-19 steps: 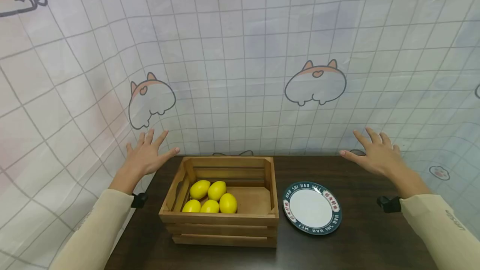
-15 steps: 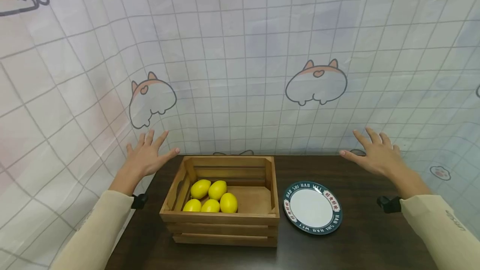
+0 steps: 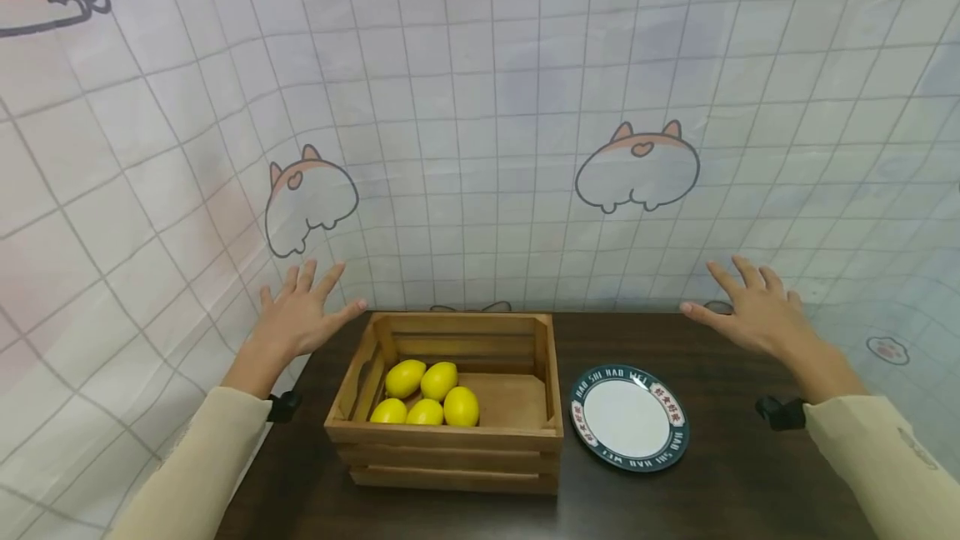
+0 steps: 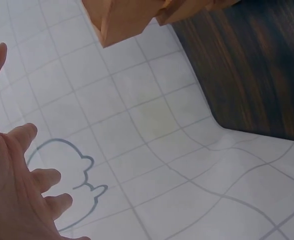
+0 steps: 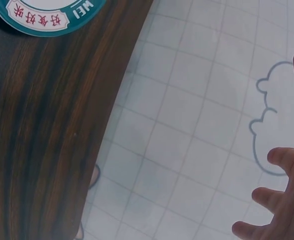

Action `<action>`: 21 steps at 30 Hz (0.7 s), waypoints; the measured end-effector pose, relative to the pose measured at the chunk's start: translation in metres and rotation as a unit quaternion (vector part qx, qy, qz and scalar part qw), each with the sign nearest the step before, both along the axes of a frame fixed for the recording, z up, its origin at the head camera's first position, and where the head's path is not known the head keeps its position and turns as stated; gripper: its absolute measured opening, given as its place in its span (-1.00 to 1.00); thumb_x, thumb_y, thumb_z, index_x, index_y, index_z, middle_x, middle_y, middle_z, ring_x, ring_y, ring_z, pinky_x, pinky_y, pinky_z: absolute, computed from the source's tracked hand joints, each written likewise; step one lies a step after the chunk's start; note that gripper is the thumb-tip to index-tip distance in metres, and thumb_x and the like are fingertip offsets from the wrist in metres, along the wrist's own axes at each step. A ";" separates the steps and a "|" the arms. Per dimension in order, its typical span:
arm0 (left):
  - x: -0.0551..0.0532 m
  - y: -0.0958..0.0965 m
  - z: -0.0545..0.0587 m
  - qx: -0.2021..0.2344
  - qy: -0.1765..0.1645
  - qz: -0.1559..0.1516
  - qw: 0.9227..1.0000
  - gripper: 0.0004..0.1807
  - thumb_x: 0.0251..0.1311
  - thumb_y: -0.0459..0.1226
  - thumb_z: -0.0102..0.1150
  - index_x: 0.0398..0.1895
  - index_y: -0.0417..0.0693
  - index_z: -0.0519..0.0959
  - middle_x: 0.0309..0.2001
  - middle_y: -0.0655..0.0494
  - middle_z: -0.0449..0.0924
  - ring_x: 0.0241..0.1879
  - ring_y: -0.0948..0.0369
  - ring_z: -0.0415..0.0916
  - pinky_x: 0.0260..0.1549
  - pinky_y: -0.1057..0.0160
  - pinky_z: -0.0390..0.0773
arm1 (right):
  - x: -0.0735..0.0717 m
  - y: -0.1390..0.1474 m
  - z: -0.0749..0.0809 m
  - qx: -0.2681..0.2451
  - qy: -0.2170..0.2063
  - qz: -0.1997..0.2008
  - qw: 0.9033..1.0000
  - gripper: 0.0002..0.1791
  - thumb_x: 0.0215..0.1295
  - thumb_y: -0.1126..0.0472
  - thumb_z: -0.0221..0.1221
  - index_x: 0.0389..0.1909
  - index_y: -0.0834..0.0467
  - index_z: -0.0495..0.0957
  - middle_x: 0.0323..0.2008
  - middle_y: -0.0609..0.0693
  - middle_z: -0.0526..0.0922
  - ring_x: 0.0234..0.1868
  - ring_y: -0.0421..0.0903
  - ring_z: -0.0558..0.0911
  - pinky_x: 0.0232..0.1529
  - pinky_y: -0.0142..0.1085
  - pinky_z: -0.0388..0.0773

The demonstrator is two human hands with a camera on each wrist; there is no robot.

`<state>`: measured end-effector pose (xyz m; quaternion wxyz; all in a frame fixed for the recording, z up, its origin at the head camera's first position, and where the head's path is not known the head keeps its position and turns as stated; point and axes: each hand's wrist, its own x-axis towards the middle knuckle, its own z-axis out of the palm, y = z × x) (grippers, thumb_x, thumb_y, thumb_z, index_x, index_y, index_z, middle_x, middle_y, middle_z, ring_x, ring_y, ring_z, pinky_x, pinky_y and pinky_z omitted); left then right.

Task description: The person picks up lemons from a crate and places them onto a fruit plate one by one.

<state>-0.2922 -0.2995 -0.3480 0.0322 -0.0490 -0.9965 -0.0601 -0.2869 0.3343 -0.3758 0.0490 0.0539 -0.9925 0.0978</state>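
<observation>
Plate (image 3: 630, 418): "HAO SHI HAO WEI", "好食好味"

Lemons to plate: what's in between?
In the head view, from the lemons to the plate: bare crate floor, the crate's side wall, then a narrow bare strip of tabletop.

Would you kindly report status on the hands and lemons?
Left hand, right hand: spread, holding nothing. Five lemons visible in crate, plate alongside. Crate's front partly hides nearest two.

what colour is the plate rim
The plate rim is dark teal with white lettering and pale panels of red characters; the head view shows it best.
</observation>
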 end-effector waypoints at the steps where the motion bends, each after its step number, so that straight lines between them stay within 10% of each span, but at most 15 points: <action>1: 0.001 0.000 0.000 -0.001 -0.001 0.000 1.000 0.05 0.30 0.51 -0.34 0.70 0.18 -0.17 0.64 -0.36 -0.36 0.57 -0.42 -0.35 0.31 -0.63 -0.37 | 0.001 0.000 0.000 -0.003 0.000 0.000 1.000 0.13 0.34 -0.54 -0.07 0.67 0.09 -0.16 0.58 0.46 -0.17 0.45 0.68 -0.10 0.19 0.66 -0.06; 21: 0.033 0.001 -0.015 0.009 0.046 -0.013 0.999 0.00 0.33 0.46 -0.22 0.69 0.24 -0.14 0.66 -0.28 -0.29 0.59 -0.37 -0.32 0.34 -0.61 -0.33 | 0.019 -0.021 -0.009 0.001 0.062 0.022 0.998 0.10 0.30 -0.50 0.05 0.66 0.06 -0.05 0.59 0.41 -0.08 0.45 0.67 0.00 0.12 0.71 -0.02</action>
